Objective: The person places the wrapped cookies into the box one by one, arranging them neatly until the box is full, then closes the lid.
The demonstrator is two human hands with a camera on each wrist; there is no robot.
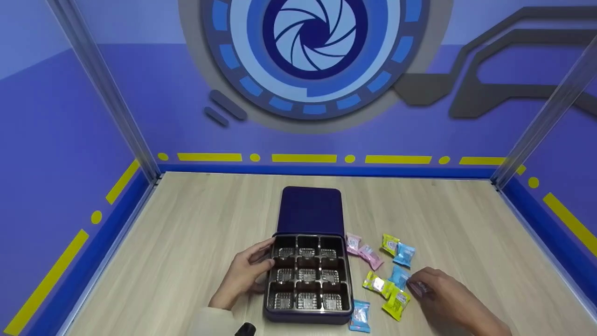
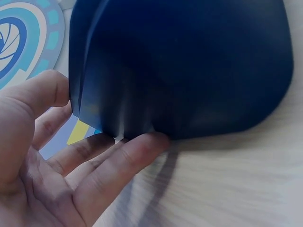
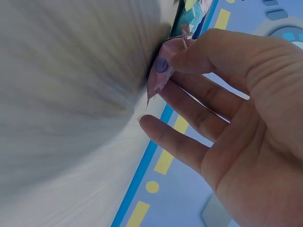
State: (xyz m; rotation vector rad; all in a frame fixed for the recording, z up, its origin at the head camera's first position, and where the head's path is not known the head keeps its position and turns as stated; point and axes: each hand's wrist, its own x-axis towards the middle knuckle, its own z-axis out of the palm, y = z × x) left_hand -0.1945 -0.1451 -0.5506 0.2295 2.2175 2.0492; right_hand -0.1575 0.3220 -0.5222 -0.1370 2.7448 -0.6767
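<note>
A pink wrapped sweet point(image 3: 158, 82) is pinched by the right hand point(image 1: 445, 294), between thumb and finger, low over the surface point(image 1: 205, 210) at the outer side of the loose sweets. The box point(image 1: 308, 318) is held by the left hand point(image 1: 245, 268), whose thumb is set at the rim and whose fingertips are laid along the left wall.

For the step in hand, a light pinch is best kept, so that the wrapper is not torn or slid out of the fingertips. The sweet is best raised straight up first, since a blue sweet point(image 1: 399, 276) lies right beside the fingertips and could be dragged along with its yellow-green neighbour point(image 1: 396, 303). The left hand's pressure is best kept gentle and level, so that the box is neither tipped nor pushed sideways.

By the head view alone are the nine compartments and the whole spread of sweets shown, along with the full lid point(image 1: 311, 210) at the box's far side; there, the pinched sweet is largely covered by the right hand. In the right wrist view its pink wrapper and the thumb's contact are laid bare. In the left wrist view the fingertips under the rim are revealed, while the compartments are hidden.
</note>
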